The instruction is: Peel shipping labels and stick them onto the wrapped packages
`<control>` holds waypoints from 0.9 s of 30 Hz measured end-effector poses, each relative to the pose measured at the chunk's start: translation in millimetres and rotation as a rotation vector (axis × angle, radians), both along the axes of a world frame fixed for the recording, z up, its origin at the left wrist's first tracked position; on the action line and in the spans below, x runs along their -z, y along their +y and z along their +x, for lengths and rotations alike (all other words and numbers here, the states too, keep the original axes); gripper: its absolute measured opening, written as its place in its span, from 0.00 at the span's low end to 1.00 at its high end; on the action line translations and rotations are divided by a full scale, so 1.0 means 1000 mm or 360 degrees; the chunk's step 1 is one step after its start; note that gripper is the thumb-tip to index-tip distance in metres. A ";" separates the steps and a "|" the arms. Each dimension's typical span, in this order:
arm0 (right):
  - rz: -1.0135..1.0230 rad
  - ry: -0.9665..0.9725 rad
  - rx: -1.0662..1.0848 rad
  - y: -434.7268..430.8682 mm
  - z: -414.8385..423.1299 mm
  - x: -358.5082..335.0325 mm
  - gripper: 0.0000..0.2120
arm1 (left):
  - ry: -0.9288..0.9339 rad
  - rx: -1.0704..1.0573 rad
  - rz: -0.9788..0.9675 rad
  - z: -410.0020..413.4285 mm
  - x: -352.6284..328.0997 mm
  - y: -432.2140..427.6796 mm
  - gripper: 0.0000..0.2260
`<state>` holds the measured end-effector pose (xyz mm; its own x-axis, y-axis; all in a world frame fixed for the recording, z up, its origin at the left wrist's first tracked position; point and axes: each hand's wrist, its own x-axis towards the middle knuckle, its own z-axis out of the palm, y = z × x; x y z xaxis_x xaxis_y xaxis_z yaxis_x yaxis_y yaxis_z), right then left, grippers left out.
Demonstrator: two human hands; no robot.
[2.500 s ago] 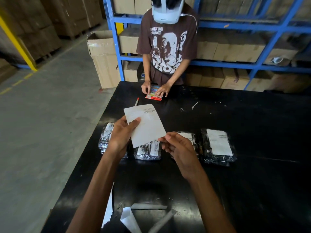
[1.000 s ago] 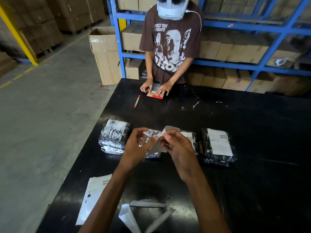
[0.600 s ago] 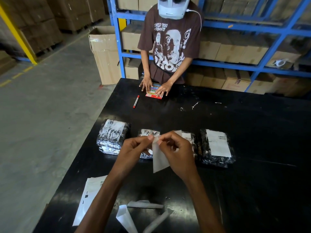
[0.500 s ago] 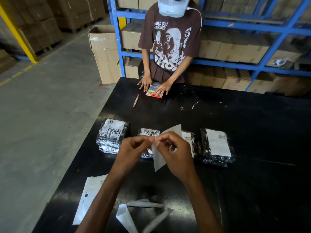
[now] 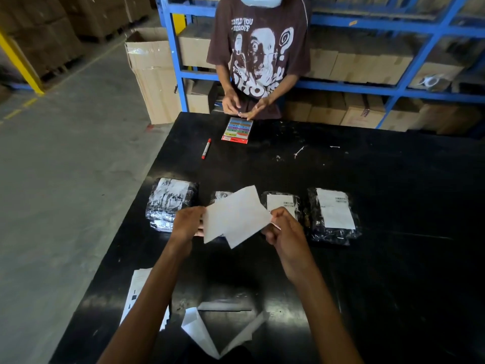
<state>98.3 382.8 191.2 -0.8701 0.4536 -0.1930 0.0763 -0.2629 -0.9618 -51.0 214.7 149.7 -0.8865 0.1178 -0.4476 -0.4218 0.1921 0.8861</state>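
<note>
I hold a white shipping label [image 5: 236,216] in the air above the black table [image 5: 393,258], split into two overlapping sheets. My left hand [image 5: 187,223] pinches its left edge and my right hand [image 5: 282,228] pinches its right corner. Behind it lies a row of several shiny wrapped packages: the leftmost package [image 5: 170,202], one mostly hidden by the label [image 5: 221,197], a labelled package [image 5: 282,203] and the rightmost labelled package [image 5: 333,215].
A stack of label sheets [image 5: 139,290] lies near the table's front left edge, with peeled backing strips [image 5: 210,329] beside it. A red marker [image 5: 206,148] and a colourful sticker card [image 5: 237,128] lie far across, where another person [image 5: 258,56] stands. Blue shelving holds cardboard boxes.
The label was pinched close between both hands; now my hands have drawn apart and the two layers are fanned out wide. The person opposite lifted their hands off the card.
</note>
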 end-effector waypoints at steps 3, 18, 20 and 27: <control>-0.0358 0.0071 0.0192 0.017 0.009 -0.002 0.12 | 0.0075 -0.0072 -0.0177 -0.011 0.015 -0.001 0.08; -0.0413 0.0133 0.0213 0.040 0.024 -0.032 0.11 | 0.0525 -0.0098 -0.0479 -0.023 0.019 -0.008 0.11; -0.0373 0.0040 0.0155 0.030 0.021 -0.008 0.12 | 0.0511 -0.0081 -0.0437 -0.019 0.022 -0.009 0.11; 0.0259 -0.0472 -0.0114 -0.010 0.024 0.116 0.14 | 0.0418 -0.0038 -0.0293 0.000 0.027 -0.024 0.10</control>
<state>122.6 372.8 74.9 -0.8177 0.4388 -0.3726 0.3718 -0.0916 -0.9238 -51.0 191.0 122.9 -0.9760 0.0337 -0.2149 -0.1897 0.3521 0.9165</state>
